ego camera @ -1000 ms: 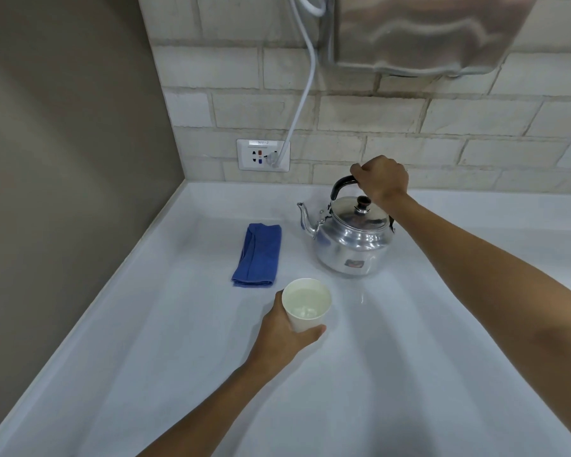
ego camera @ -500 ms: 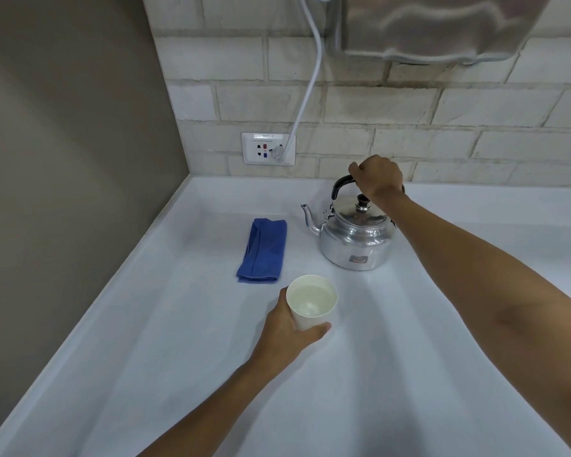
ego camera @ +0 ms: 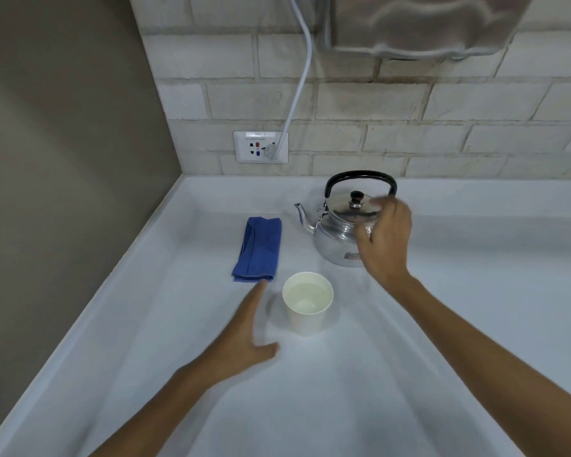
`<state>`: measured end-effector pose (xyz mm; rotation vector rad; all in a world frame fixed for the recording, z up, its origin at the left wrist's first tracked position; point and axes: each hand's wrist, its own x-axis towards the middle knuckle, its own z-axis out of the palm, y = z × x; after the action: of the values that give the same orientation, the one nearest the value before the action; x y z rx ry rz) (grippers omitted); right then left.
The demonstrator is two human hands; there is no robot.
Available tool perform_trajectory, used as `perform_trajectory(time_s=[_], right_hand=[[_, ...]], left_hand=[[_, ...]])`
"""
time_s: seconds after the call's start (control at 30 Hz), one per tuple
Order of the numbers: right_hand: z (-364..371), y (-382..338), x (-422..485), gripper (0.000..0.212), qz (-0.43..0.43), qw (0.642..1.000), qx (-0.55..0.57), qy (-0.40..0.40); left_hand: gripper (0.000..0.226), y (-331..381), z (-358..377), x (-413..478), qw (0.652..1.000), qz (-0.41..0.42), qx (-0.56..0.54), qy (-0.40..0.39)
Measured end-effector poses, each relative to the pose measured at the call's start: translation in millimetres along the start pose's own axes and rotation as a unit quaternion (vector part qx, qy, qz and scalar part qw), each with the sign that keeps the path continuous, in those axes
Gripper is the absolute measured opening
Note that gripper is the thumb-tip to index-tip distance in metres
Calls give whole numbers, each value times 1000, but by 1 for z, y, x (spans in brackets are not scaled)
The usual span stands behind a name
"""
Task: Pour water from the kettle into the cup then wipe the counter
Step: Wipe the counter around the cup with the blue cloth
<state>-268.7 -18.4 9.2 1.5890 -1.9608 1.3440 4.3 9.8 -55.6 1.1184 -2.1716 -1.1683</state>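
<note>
A shiny metal kettle [ego camera: 335, 235] with a black arched handle stands upright near the back of the white counter [ego camera: 343, 390], spout pointing left. A white paper cup [ego camera: 307, 303] holding water stands in front of it. A folded blue cloth [ego camera: 259, 249] lies to the left of the kettle. My left hand [ego camera: 244, 338] is open beside the cup's left, fingers stretched toward the cloth's near edge, touching neither clearly. My right hand [ego camera: 384, 239] hovers in front of the kettle's right side, fingers loosely spread, holding nothing and hiding part of the kettle body.
A brick wall runs along the back with a white socket plate [ego camera: 260, 147] and a white cable [ego camera: 299, 80] plugged in. A steel appliance [ego camera: 419, 24] hangs above the kettle. A grey-brown side wall [ego camera: 63, 159] bounds the counter on the left.
My right hand has let go of the kettle handle and dropped down toward me. My left hand has released the cup and opened, fingers now reaching toward the blue cloth.
</note>
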Motion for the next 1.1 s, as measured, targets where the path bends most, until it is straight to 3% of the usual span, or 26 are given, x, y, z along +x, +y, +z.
perform_trajectory(time_s=[0.13,0.33,0.53,0.63,0.77,0.9,1.0,1.1], right_hand=[[-3,16,-74,36,89,979,-67,-171],[4,24,-120,63,82,921,-180,-335],[6,24,-128,69,82,916,-204,-335],[7,22,-129,78,81,920,-207,-323],[10,22,-128,67,84,919,-204,-327],[8,24,-128,67,81,918,-208,-328],[8,25,-129,66,74,919,-208,-326],[10,24,-129,67,76,917,-215,-327]], left_hand=[[75,-7,-38,21,994,8,55,96],[49,-2,-53,103,978,22,149,145],[53,-23,-35,161,930,-51,357,72],[50,-34,-23,166,932,-65,351,71],[47,-28,-16,160,924,-48,374,62],[51,-24,-1,125,906,61,418,-12],[51,-31,-8,82,928,145,343,-32],[50,-33,-22,71,940,165,292,-64]])
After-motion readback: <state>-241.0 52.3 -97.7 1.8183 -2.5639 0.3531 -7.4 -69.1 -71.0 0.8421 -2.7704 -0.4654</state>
